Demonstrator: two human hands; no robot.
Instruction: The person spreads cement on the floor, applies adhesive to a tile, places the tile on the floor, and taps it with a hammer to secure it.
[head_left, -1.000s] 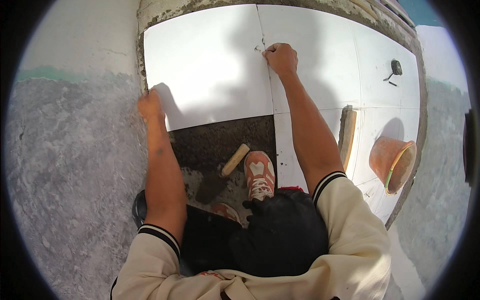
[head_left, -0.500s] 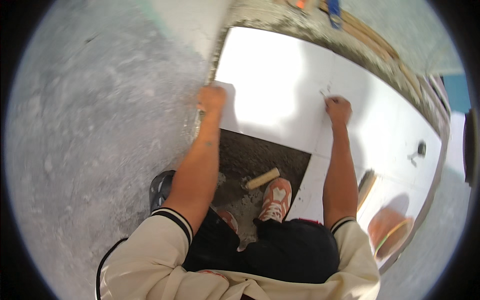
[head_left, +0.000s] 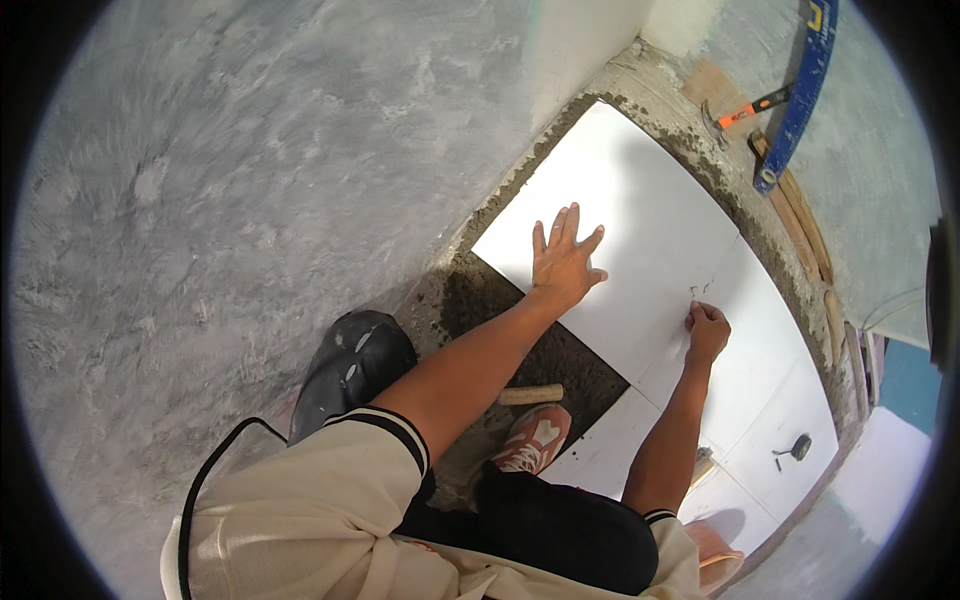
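My left hand point(head_left: 566, 268) lies on the large white tile point(head_left: 630, 180), fingers spread, near its lower left edge. At the joint on the right side of that tile, my right hand point(head_left: 708, 328) is closed, thumb and fingers pinched together. Small dark bits point(head_left: 700, 291) show just beyond its fingertips; what the pinch holds, if anything, is too small to name. Nearer me, a dark patch of mortar point(head_left: 585, 365) borders the tile. A short wooden piece point(head_left: 531, 394) lies there beside my pink shoe point(head_left: 538, 435).
A rough grey wall point(head_left: 250, 200) rises on the left, with a black object point(head_left: 362, 355) against it. Beyond the tiles lie a blue level point(head_left: 805, 100), an orange-handled hammer point(head_left: 752, 107) and wooden strips point(head_left: 795, 222). A small dark tool point(head_left: 800, 447) sits on the right tiles, near an orange container point(head_left: 718, 562).
My left hand has moved from the tile's wall-side edge onto its face, and its fingers have spread. The right hand stays pinched at the joint. The view has turned, showing the level and hammer.
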